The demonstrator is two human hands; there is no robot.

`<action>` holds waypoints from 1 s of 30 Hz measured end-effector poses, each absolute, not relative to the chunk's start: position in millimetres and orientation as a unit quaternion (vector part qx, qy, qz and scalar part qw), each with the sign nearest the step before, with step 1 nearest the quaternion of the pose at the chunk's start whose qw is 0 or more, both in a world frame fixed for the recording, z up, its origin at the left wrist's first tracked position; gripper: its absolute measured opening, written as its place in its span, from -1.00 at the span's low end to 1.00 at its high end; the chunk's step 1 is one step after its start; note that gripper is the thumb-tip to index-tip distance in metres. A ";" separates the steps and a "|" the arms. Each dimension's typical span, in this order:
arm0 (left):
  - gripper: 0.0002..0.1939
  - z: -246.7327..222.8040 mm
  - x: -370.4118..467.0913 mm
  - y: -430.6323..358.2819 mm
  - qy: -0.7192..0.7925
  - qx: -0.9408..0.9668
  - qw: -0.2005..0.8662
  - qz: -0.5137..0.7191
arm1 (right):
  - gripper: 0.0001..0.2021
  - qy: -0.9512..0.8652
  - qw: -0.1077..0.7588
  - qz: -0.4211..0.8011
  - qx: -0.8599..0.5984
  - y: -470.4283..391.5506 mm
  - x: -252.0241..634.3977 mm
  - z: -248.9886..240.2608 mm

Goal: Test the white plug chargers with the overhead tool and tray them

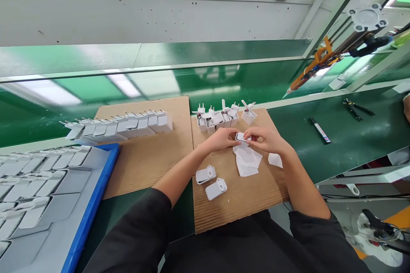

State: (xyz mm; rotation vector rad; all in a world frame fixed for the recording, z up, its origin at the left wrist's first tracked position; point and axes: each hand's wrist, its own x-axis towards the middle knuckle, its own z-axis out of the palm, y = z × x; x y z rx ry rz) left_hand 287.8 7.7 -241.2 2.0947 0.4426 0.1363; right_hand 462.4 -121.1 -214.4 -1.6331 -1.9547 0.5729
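Observation:
My left hand (pixel 223 138) and my right hand (pixel 266 140) are both closed on a small white plastic housing (pixel 242 137), one at each side. Its far side is partly covered by the fingers. Under it lies a crumpled white cloth or tissue (pixel 248 162) on the right cardboard sheet (pixel 243 204). Nearer me are two flat white plastic covers (pixel 216 189), each with a small round part at one end. Just beyond my left hand, several white box-shaped housings (pixel 219 118) stand in a cluster with prongs and loose pieces on top. A separate one (pixel 249 113) stands right of them.
A row of white housings (pixel 124 126) stands on the left cardboard sheet (pixel 144 166). A blue-rimmed tray (pixel 91 217) holds many more. To the right lie a marker (pixel 320 130) and pliers (pixel 358 108). An orange tool (pixel 307 74) hangs above; another person's hand (pixel 406 106) shows at the right edge.

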 end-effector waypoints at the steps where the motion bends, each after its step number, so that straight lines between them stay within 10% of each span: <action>1: -0.63 -241.3 287.7 7.6 0.182 0.857 0.479 0.055 | -0.88 -0.726 0.256 0.213 -0.602 -120.3 462.1 -213.4; 30: -0.72 -268.5 280.4 11.9 0.097 0.834 0.529 0.122 | -0.77 -0.675 0.356 0.292 -0.576 -121.9 462.8 -234.4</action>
